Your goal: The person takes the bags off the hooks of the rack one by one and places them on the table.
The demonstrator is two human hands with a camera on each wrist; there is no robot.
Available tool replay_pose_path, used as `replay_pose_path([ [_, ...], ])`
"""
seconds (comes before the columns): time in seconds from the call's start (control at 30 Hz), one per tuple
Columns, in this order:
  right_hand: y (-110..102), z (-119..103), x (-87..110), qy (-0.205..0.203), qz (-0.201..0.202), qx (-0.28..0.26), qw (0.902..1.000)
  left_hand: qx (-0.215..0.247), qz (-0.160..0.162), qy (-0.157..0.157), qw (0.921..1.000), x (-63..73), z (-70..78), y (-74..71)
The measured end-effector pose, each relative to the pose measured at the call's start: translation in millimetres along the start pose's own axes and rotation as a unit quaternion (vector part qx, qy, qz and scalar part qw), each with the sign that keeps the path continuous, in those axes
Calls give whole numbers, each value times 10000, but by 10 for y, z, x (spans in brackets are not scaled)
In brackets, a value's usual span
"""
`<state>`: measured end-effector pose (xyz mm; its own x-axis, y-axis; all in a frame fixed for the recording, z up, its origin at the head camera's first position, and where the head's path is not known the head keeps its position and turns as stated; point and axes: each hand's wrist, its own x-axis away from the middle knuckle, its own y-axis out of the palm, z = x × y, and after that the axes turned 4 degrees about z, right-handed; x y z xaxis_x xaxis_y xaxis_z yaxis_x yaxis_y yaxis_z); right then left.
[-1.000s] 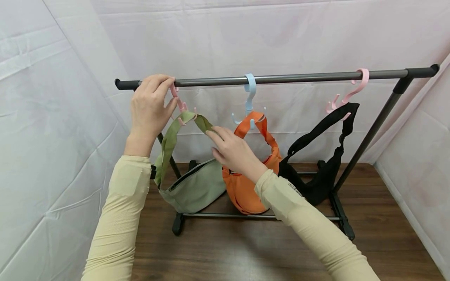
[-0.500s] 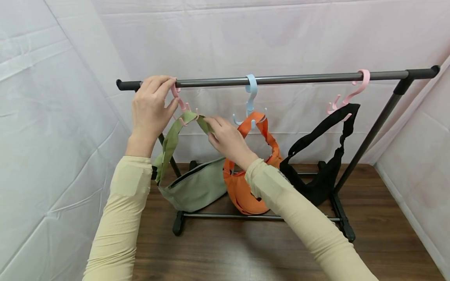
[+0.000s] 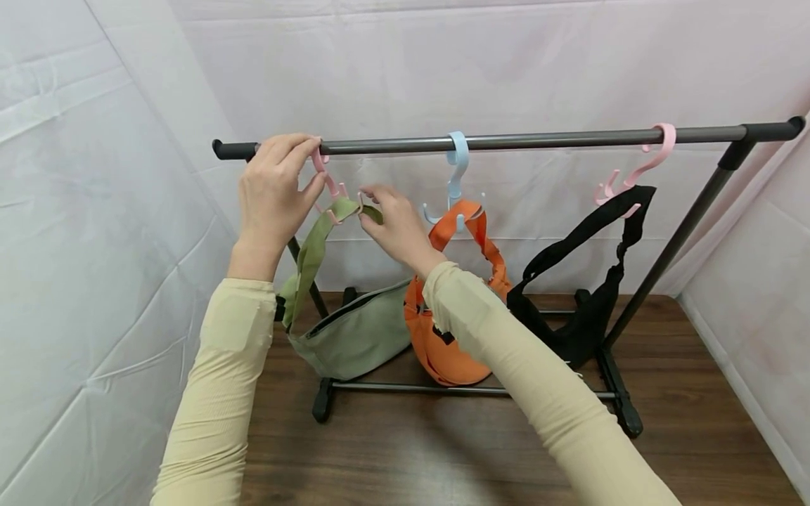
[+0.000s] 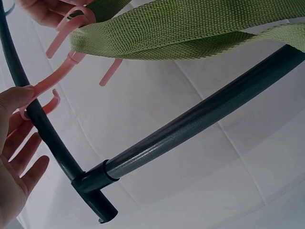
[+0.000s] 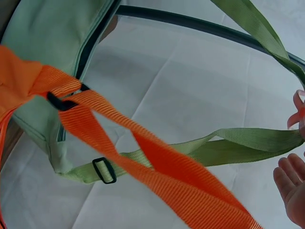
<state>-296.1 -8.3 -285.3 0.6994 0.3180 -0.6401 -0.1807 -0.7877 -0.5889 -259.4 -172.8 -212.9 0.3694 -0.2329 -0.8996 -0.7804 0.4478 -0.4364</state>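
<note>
My left hand grips the top of a pink multi-prong hook where it curves over the rail; the left wrist view shows thumb and fingers around hook and rail. From the prongs hangs the green strap of a sage-green shoulder bag. On the strap's right side, my right hand pinches one upturned prong between thumb and forefinger, the strap passing beside them. Its fingers also show at the top of the left wrist view. In the right wrist view, the orange strap crosses in front of the green one.
A dark metal rail runs across the rack. To the right, a blue hook holds an orange bag. Farther right, another pink hook carries a black bag. White cloth walls surround the wooden floor.
My right hand has moved up and left from the green strap's right side to the hook's prong, its thumb and fingers closing there. My left hand keeps its grip on the hook.
</note>
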Motion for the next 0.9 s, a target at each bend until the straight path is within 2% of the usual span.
replay_pose_path([
  [0.2, 23, 18, -29, 107, -181, -12, 9998, 52, 9, -3, 10000, 2, 19, 0],
  [0.37, 47, 75, 3, 320, 84, -321, 9989, 81, 11, 24, 10000, -3, 38, 16],
  [0.53, 48, 109, 18, 179, 441, -407, 9980, 66, -10, 49, 10000, -13, 52, 17],
  [0.9, -56, 90, -41, -246, 660, -291, 9971, 4, -80, 53, 10000, -14, 50, -3],
])
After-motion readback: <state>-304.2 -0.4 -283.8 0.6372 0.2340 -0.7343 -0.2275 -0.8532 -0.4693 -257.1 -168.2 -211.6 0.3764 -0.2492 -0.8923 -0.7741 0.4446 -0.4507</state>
